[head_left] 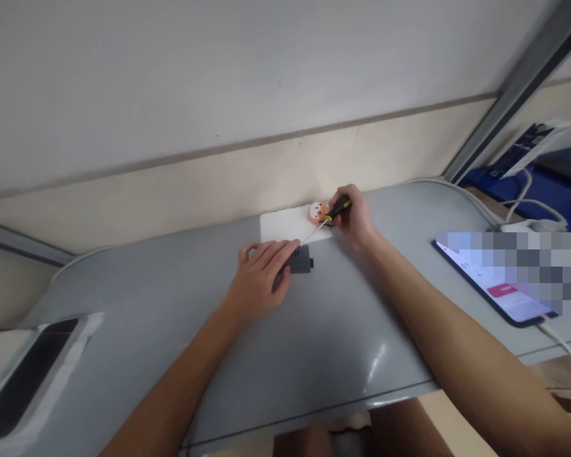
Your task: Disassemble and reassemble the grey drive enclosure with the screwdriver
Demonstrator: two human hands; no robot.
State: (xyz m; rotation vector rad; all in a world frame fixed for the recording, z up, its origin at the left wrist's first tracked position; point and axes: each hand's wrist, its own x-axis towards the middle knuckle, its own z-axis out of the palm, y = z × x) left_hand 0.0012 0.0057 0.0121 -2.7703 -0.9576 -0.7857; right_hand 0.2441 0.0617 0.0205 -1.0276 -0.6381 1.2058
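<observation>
My left hand (265, 273) is closed over a small dark grey plastic box (301, 259), which rests on the grey tabletop (181, 285). Slots show in the box's top, and a small tab sticks out at its right end. In my right hand (354, 219) is a screwdriver (339, 208) with a black and yellow handle. Its thin shaft slants down to the left, and the tip reaches the box's far edge by my left fingertips; the exact contact is hidden. Behind the box lies a white sheet of paper (285, 223), with a small orange and white animal-faced object (316, 212) on it.
A phone (495, 279) with a lit screen and a white cable (564, 343) lies at the right. A dark flat device with a pale border (33, 374) is at the left edge. A wall (228, 184) stands behind the table, with a metal post (509, 108) at right.
</observation>
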